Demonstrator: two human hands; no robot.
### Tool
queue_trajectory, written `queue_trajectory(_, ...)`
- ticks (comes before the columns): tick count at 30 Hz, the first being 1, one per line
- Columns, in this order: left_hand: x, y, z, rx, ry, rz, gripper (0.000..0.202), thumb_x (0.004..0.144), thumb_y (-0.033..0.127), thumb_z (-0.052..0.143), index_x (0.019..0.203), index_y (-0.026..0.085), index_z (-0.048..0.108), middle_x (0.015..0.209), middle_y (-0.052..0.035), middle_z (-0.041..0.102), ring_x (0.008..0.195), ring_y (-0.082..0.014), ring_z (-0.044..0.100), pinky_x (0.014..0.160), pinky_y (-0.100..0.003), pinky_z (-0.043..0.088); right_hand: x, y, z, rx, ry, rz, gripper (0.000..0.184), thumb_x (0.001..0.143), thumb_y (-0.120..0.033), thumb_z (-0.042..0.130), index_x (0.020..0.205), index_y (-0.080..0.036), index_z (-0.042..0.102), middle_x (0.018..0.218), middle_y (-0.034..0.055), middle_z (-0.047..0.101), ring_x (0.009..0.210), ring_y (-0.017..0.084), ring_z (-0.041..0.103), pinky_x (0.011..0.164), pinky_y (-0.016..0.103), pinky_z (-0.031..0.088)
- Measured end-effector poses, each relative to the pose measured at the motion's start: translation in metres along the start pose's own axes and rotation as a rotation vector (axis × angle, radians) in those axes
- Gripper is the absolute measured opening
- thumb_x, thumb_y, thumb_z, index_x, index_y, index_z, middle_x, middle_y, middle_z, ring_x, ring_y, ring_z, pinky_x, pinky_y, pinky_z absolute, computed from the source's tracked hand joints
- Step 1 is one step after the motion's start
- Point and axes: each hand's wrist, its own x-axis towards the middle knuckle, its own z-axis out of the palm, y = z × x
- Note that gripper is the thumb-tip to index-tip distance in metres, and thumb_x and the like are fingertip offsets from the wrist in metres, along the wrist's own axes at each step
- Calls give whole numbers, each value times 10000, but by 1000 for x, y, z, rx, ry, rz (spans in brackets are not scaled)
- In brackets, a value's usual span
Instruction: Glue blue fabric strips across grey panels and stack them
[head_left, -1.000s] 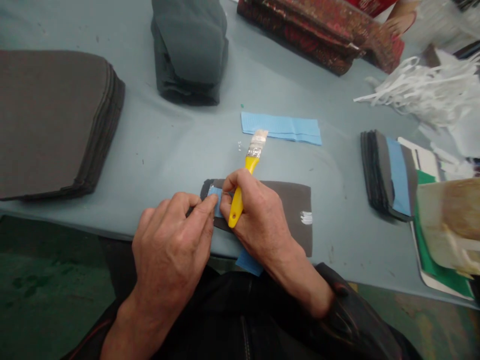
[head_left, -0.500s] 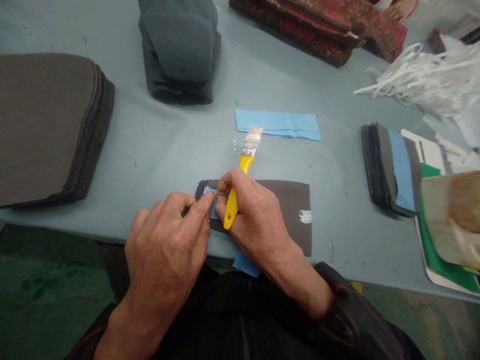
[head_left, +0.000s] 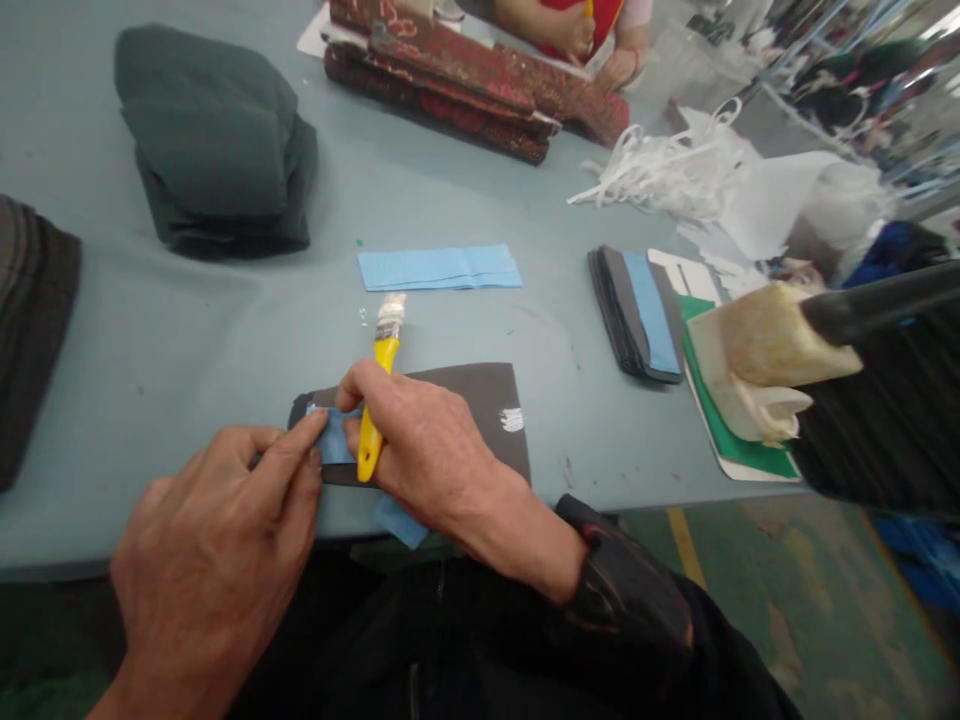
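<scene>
A dark grey cloth piece point(head_left: 480, 390) lies near the table's front edge, with a white smear of paste point(head_left: 512, 419) on its right part. A light-blue strip point(head_left: 337, 438) rests across its left part; its other end hangs over the front edge below my right hand. My left hand point(head_left: 225, 520) is closed, thumb and forefinger pinching the strip's left end against the cloth. My right hand point(head_left: 435, 445) holds a yellow-handled paintbrush point(head_left: 385, 352), whitened bristles pointing away from me. Its thumb and forefinger tips also meet the strip, partly hidden.
Folded blue strips point(head_left: 439, 268) lie beyond the brush. A dark folded cloth bundle point(head_left: 217, 150) and grey stack point(head_left: 34, 330) stand left. At right are a small cloth stack point(head_left: 637, 315), a cut-open paste container point(head_left: 750, 350) and white scraps point(head_left: 675, 175). A co-worker's hands point(head_left: 574, 35) show behind.
The view has swung right, so the table things appear farther left. My hands are slightly farther apart and more of the blue strip shows between them. Both grips stay the same.
</scene>
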Motion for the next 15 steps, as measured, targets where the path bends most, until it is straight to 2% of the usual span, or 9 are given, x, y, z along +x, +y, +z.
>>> queue_trajectory(3, 0, 0, -1, -7, -10, 2, 370, 1137, 314, 473, 1354, 168, 735, 918, -35, 655, 693, -242, 451, 638, -396, 309, -15, 14, -17, 33, -5, 27, 233, 1001, -220, 675, 1226, -275, 650, 998, -6, 777, 861, 214, 702, 691, 332, 391)
queue_trajectory(7, 1, -1, -3, 15, -43, -4, 391, 1146, 321, 450, 1380, 175, 726, 945, -41, 673, 712, -245, 493, 655, -394, 338, -34, 45, -37, 110, 82, 81, 146, 971, -239, 692, 1112, -264, 664, 820, -41, 685, 709, 171, 585, 678, 317, 330)
queue_trajectory(11, 0, -2, -2, 31, -67, -29, 397, 1148, 348, 445, 1402, 204, 715, 980, -38, 683, 724, -245, 503, 665, -395, 345, -51, 73, -48, 174, 168, 122, 85, 946, -257, 659, 1028, -255, 635, 818, -31, 640, 710, 168, 550, 700, 316, 348)
queue_trajectory(15, -3, -5, 0, -26, -91, -106, 431, 1140, 422, 437, 1424, 246, 710, 1029, -44, 705, 724, -228, 512, 669, -393, 339, -63, 88, -49, 256, 225, 153, 74, 944, -301, 626, 999, -253, 615, 844, -13, 646, 746, 182, 568, 711, 322, 373)
